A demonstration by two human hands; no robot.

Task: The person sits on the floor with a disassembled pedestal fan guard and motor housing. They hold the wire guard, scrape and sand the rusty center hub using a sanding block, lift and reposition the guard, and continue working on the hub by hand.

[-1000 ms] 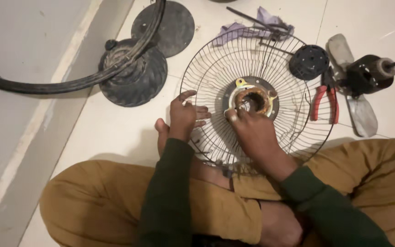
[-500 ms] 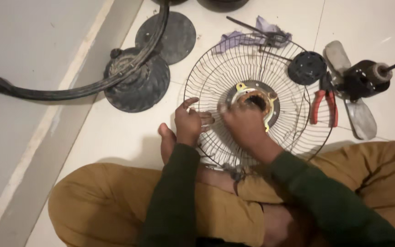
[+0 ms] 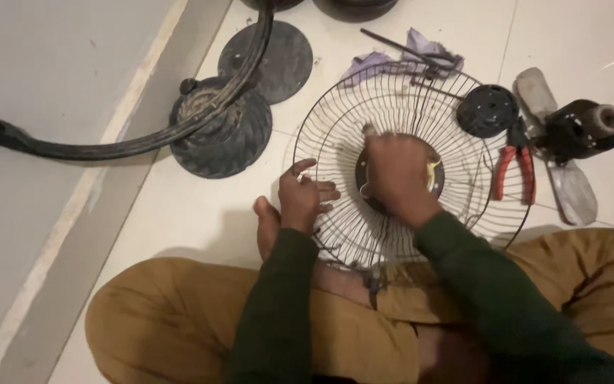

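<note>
Two hands work at a round wire fan guard (image 3: 406, 92) that lies flat on the pale tiled floor (image 3: 200, 213), its near rim resting against the person's crossed legs in tan trousers (image 3: 179, 327). Both arms wear dark green sleeves (image 3: 278, 299). A bare foot (image 3: 267, 226) shows just beside the left wrist.

The left hand (image 3: 305, 198) rests on the guard's left side, fingers spread apart and laid over the wires, not closed round anything. The right hand (image 3: 399, 174) sits over the dark hub (image 3: 361, 174) at the middle of the guard, fingers curled together and pressed down; whether it pinches some small part there cannot be told, since the back of the hand hides it. A bit of yellow shows at the hub's right edge.

Just right of the guard lie red-handled pliers (image 3: 513, 171), and beyond them a small black disc (image 3: 488, 110) rests on the guard's far right rim. Farther right lies a dark fan motor (image 3: 577, 131) with pale grey blades (image 3: 570, 192) and a thin shaft.

To the left, well apart from the hands, a black ribbed round base (image 3: 222, 139) sits under a long curved black stand arm (image 3: 108, 146). Behind it lies a flat black disc (image 3: 278, 60). At the guard's far edge lies a crumpled purple cloth (image 3: 428, 46) with a thin dark rod across it.
</note>
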